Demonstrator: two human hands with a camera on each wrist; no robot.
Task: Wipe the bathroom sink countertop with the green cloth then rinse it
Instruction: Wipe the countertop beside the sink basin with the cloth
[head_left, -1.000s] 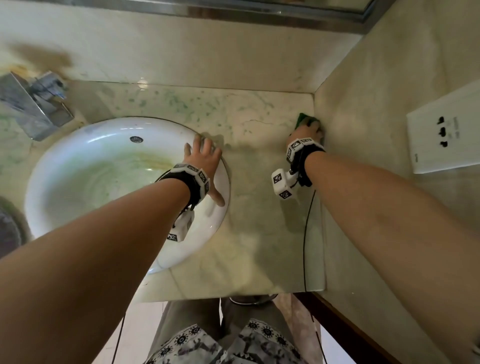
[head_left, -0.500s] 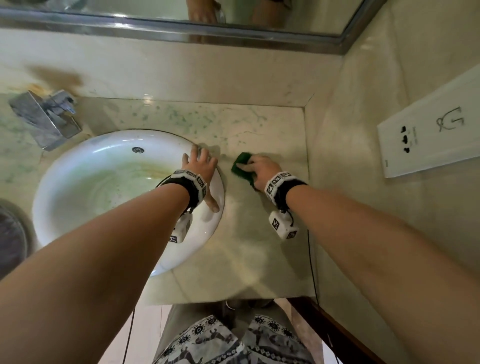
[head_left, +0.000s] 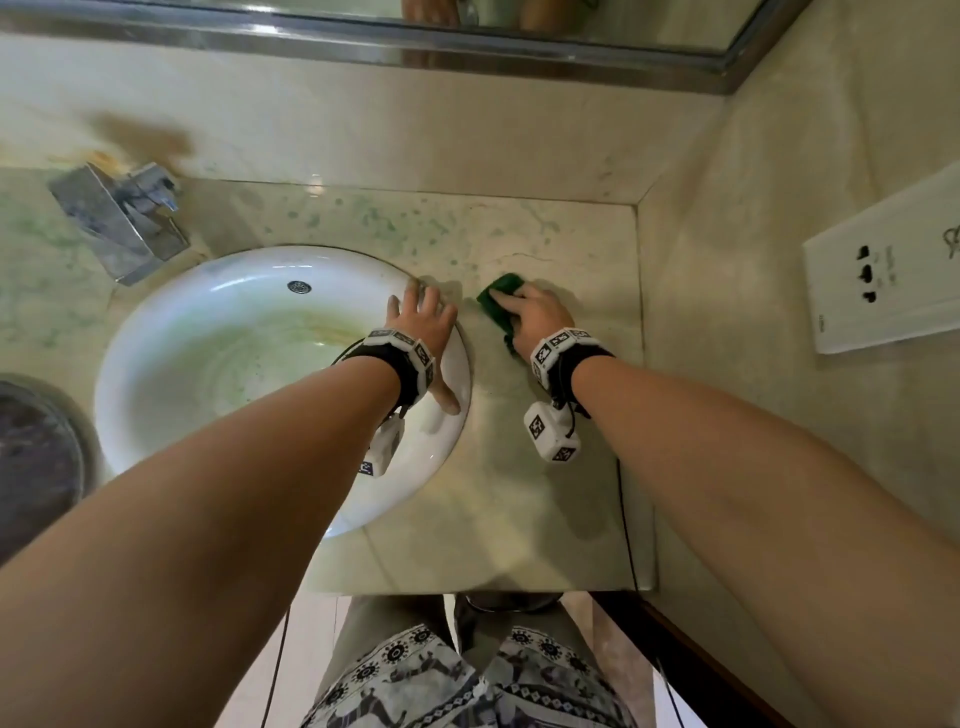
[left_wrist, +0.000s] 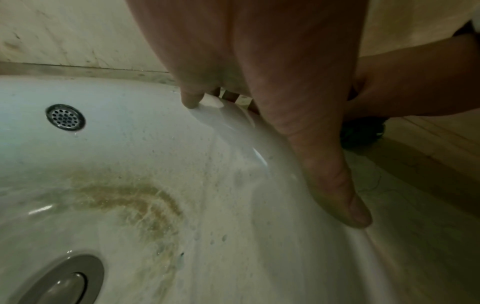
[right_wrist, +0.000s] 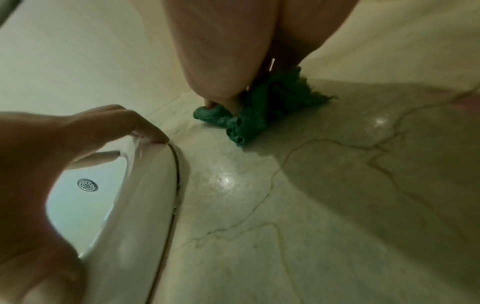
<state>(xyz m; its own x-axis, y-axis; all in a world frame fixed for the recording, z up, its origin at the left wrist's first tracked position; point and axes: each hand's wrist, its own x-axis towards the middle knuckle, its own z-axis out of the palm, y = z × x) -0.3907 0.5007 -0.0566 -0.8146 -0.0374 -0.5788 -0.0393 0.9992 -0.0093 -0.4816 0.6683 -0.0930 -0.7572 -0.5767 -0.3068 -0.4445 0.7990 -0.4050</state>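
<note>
My right hand (head_left: 530, 312) presses the bunched green cloth (head_left: 500, 299) onto the marble countertop (head_left: 545, 467), just right of the white basin's rim (head_left: 457, 431). In the right wrist view the cloth (right_wrist: 249, 121) shows crumpled under my fingers, which curl over it. My left hand (head_left: 423, 332) lies flat and spread on the basin's right rim, thumb on the rim's near side. Seen from the left wrist, its fingertips (left_wrist: 191, 100) touch the white rim and hold nothing.
A chrome faucet (head_left: 119, 223) stands at the back left of the basin. The side wall with a white socket plate (head_left: 883, 280) closes the counter on the right. A mirror frame (head_left: 415, 47) runs along the back wall. A dark round object (head_left: 31, 467) sits at far left.
My right hand has swept the cloth from the back right corner by the wall leftward to beside the basin. The left hand stayed on the rim.
</note>
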